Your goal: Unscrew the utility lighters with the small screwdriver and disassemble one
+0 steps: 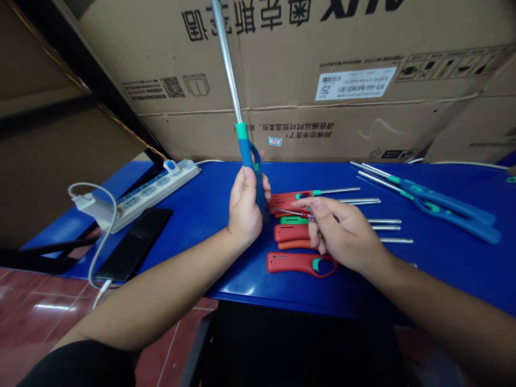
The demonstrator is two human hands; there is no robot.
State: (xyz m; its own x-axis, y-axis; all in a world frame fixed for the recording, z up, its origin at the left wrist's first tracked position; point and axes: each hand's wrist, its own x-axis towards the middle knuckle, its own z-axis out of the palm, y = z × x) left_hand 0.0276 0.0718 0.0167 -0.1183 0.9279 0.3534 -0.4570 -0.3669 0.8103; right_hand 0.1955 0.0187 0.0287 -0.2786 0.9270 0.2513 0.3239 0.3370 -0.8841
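My left hand (246, 207) is wrapped round the handle of a blue long-nosed lighter (245, 148), held upright with its metal tube pointing up. In my right hand (336, 228) is a small screwdriver (296, 213) with a reddish handle. Its thin shaft points left towards the lighter's lower end; whether the tip touches it I cannot tell. Below and behind my right hand lie several red lighters, such as the nearest red lighter (288, 262), with a green lighter (292, 220) and an orange lighter (294, 245) among them. My right hand hides parts of them.
Several blue lighters (451, 207) lie at the right of the blue table (193, 215). On the left are a white power strip (157, 185) with a plugged-in cable and a black phone (137, 244). A large cardboard box (282, 97) stands along the back.
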